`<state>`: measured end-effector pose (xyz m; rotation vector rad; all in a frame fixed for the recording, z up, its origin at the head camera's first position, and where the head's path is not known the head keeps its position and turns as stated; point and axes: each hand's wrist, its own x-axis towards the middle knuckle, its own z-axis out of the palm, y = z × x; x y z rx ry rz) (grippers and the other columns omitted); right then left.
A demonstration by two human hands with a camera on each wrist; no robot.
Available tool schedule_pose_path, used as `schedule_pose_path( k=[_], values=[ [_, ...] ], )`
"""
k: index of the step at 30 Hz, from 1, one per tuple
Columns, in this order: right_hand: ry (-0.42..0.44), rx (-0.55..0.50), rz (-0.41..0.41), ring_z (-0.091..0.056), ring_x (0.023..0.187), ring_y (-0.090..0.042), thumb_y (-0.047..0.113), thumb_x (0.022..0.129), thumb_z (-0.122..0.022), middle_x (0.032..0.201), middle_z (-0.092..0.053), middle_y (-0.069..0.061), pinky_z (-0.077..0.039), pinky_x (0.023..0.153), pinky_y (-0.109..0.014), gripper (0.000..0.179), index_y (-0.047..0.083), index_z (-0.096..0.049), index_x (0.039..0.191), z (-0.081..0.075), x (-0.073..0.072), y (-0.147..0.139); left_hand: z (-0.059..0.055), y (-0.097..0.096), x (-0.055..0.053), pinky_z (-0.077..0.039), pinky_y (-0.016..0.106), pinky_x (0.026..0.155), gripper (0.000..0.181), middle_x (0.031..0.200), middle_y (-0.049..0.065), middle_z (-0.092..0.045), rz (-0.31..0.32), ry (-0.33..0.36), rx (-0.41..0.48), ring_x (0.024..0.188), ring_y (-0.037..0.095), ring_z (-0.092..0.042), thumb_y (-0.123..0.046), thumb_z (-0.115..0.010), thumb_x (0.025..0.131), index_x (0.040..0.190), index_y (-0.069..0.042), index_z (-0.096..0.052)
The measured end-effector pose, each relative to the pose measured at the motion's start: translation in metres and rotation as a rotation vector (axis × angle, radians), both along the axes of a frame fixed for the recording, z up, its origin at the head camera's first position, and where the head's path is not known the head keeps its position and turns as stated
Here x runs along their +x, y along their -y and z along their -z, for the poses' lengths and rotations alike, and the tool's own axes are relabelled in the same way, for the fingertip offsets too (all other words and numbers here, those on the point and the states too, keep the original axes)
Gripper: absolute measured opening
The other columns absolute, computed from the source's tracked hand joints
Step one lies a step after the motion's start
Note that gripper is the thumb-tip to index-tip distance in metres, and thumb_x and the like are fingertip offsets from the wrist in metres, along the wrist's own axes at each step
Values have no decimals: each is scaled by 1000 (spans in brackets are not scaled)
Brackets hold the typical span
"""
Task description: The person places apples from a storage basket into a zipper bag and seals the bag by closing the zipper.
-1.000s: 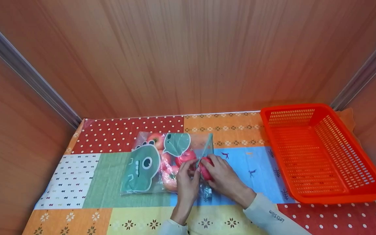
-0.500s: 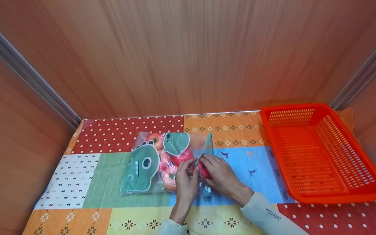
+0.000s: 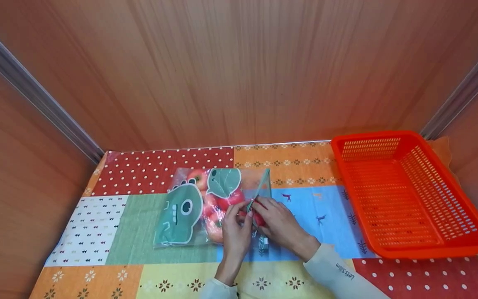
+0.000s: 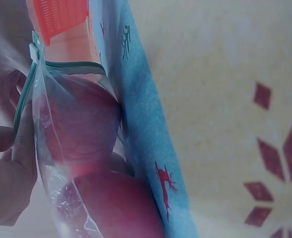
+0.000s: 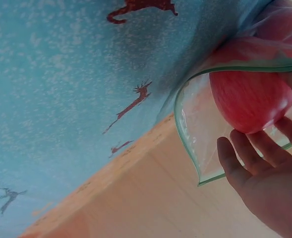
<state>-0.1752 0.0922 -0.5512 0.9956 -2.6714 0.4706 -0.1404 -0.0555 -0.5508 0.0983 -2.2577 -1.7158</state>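
A clear zip bag (image 3: 181,214) with green monster prints lies on the cloth, several red apples (image 3: 197,178) inside it. My left hand (image 3: 235,234) pinches the green-edged mouth of the bag between thumb and finger, as the left wrist view shows at the green edge (image 4: 24,106). On the other side of that mouth, my right hand (image 3: 282,224) holds a red apple (image 5: 250,101), fingertips curled against its underside. In the right wrist view this apple sits within the open mouth. A white slider (image 4: 34,52) is on the bag's edge.
To the right stands an orange-red plastic basket (image 3: 434,252) with slotted sides. A patchwork cloth (image 3: 89,228) covers the table. Wood-grain panels (image 3: 239,74) rise at the back and on both sides.
My right hand has shifted slightly left with the apple, which is now more hidden behind the bag's mouth and the fingers. The left hand keeps its pinch, moving barely.
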Motion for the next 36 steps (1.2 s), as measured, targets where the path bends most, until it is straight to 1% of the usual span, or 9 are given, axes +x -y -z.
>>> schedule_pose_path(
  k=[4,8,11,16,19,22,27,30,36],
  values=[
    [-6,-11,-3,-62,129,-30,20,90,-86,139,-62,-12,-54,106,-48,53,12,-65,138,2,0,-1,0,-1,0,-58,23,68,31,112,8,-69,-5,5,-9,75,12,-65,7,-71,95,124,-5,-74],
    [-12,-26,-24,-63,122,-33,17,89,-86,139,-60,-16,-57,102,-47,51,12,-65,136,4,0,-4,0,-1,1,-57,23,69,33,115,7,-69,-4,24,-9,77,13,-64,6,-71,95,125,-7,-74],
    [10,-29,-36,-63,123,-34,16,87,-88,141,-59,-17,-57,101,-47,58,10,-63,139,4,0,-7,0,-2,1,-58,23,70,33,115,8,-68,1,28,-4,78,13,-65,7,-71,96,126,-7,-74],
    [71,-39,-27,-60,132,-36,18,86,-90,148,-56,-18,-55,105,-50,69,7,-58,147,2,1,-12,1,-1,1,-58,23,68,34,114,9,-67,4,19,-7,77,14,-65,8,-71,95,126,-5,-73],
    [90,-51,-11,-57,137,-36,21,85,-91,151,-56,-17,-53,107,-51,75,9,-56,151,-1,2,-17,1,-1,2,-59,23,67,35,112,9,-67,8,13,-4,78,14,-67,9,-71,94,127,-3,-72],
    [86,-73,4,-56,139,-35,24,84,-92,152,-56,-15,-52,108,-52,80,12,-54,154,-3,3,-22,1,-1,2,-59,23,66,34,110,9,-66,16,-8,3,79,15,-67,9,-71,94,126,-2,-72],
    [88,-98,32,-56,138,-34,26,85,-90,152,-56,-13,-52,108,-54,80,15,-53,155,-4,3,-30,2,0,1,-59,25,64,32,106,10,-67,23,-41,13,77,15,-66,11,-69,94,123,-2,-73],
    [96,-111,51,-58,136,-34,22,86,-89,151,-56,-13,-52,108,-55,77,15,-54,155,-4,2,-33,2,0,1,-59,26,65,31,105,10,-67,25,-45,27,76,16,-68,11,-69,94,122,-1,-73],
    [101,-131,82,-62,130,-35,16,88,-88,148,-58,-15,-53,106,-55,70,13,-58,151,-3,1,-39,2,-1,2,-60,25,64,28,105,10,-66,32,-35,58,75,25,-71,9,-69,95,121,-1,-73]
  ],
)
